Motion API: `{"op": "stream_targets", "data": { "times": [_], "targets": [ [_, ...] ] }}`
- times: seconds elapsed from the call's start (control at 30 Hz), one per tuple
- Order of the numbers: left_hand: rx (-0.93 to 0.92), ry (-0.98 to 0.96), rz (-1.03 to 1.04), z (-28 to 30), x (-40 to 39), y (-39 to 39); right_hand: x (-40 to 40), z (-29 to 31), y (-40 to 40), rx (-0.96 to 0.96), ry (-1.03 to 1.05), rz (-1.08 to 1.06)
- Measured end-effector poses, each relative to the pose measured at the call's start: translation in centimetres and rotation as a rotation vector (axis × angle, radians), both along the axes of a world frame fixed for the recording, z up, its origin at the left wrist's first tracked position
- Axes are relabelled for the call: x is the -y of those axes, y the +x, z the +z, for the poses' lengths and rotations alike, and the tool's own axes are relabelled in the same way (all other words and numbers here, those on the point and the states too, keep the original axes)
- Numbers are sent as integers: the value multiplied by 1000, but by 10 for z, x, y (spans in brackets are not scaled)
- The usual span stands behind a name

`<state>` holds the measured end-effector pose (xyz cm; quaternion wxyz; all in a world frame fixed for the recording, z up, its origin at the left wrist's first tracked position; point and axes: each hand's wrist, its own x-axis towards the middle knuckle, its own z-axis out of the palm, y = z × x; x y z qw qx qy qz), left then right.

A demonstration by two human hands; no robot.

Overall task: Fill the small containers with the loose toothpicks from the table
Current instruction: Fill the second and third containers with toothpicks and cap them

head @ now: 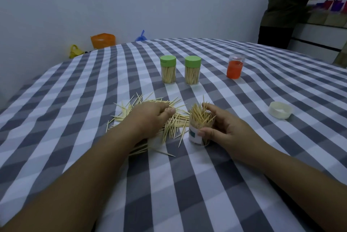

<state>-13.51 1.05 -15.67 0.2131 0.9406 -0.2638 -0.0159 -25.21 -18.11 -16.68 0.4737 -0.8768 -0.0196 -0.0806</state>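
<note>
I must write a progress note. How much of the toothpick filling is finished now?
Done: two green-lidded jars stand full and closed. In hand: the right hand holds an open jar already bristling with toothpicks, while the left hand gathers from the pile. Left: much of the pile, the white lid and the orange jar, whose fill is unclear.

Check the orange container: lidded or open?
Cannot tell. The orange container stands upright; its clear top may be a cap. A white lid lies apart.

We read it as a plain home room: checked tablecloth (187, 184) over table, bare white wall (131, 2), white drawer unit (317, 38), plastic bags (102, 41) against wall.
</note>
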Motion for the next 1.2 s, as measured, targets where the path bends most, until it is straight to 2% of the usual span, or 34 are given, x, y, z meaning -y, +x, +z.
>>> {"op": "stream_targets", "data": {
  "times": [0.27,0.47,0.6,0.77,0.9,0.97,1.2],
  "targets": [
    [-49,-75,-5,6,2,-6,0,-1,-1,0,-1,-2],
    [-50,116,-37,9,4,-13,-1,0,-1,8,-13,-10],
    [-12,105,-53,8,5,-9,-1,1,-1,-3,-15,-9],
    [120,249,-75,4,11,-9,-1,0,0,-2,6,8],
    [433,484,-136,1,17,-10,-2,1,0,-2,-12,2],
    [540,530,-139,0,20,-14,-1,0,1,2,-14,-3],
    [526,540,-103,-4,30,-21,-2,1,-1,3,7,5]
  ]
}}
